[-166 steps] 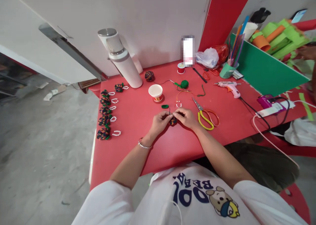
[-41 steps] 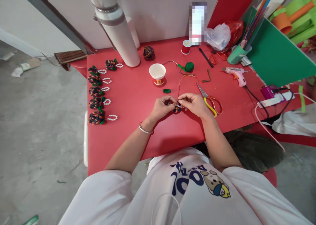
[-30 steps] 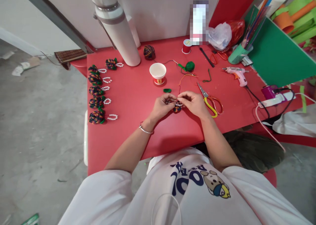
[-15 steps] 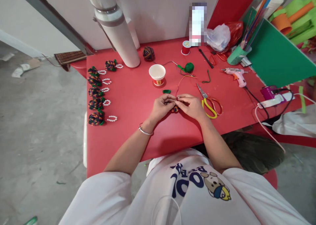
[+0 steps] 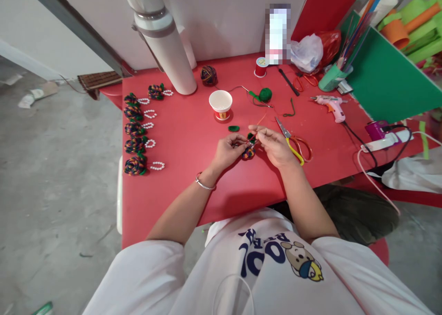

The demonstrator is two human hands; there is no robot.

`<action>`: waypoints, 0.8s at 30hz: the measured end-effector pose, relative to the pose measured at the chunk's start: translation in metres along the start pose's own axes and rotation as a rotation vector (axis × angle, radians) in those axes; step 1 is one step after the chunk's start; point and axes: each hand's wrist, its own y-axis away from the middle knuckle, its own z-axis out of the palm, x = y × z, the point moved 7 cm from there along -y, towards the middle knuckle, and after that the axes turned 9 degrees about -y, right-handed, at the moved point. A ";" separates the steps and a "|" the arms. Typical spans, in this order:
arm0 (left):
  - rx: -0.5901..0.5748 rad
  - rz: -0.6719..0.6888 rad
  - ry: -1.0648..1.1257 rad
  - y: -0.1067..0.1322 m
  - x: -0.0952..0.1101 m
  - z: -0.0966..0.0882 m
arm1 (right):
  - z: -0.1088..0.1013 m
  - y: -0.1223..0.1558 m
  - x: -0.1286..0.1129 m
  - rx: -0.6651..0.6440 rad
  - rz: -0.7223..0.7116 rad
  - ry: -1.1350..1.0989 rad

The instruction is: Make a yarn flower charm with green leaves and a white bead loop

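Observation:
My left hand point(image 5: 230, 151) is closed, its fingers pinching the upper edge of a multicoloured crocheted flower point(image 5: 247, 154) with a bit of green at its top. Close by on the right, my right hand point(image 5: 272, 145) is pinched around a thin reddish yarn strand stretching between the two hands. A loose orange end of yarn point(image 5: 262, 119) trails up beyond the fingers. The fingertips partly cover the flower. A small green crocheted leaf point(image 5: 234, 128) lies just above my left hand. Scissors point(image 5: 293, 144) with yellow and orange handles rest beside my right hand.
A paper cup point(image 5: 221, 104) stands behind the hands. Crochet hook and green yarn ball point(image 5: 265, 94) lie farther back. Several finished flowers with bead loops point(image 5: 135, 144) line the left side. A pink glue gun point(image 5: 331, 107), thread spool point(image 5: 260, 67) and tall white flask point(image 5: 174, 57) are around.
My right hand has turned and moved slightly right, away from my left hand, with the strand. More of the flower and its green part show between the hands.

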 end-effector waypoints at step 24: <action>-0.085 0.168 -0.249 0.004 -0.001 0.006 | 0.001 -0.027 -0.084 0.058 -0.173 -0.019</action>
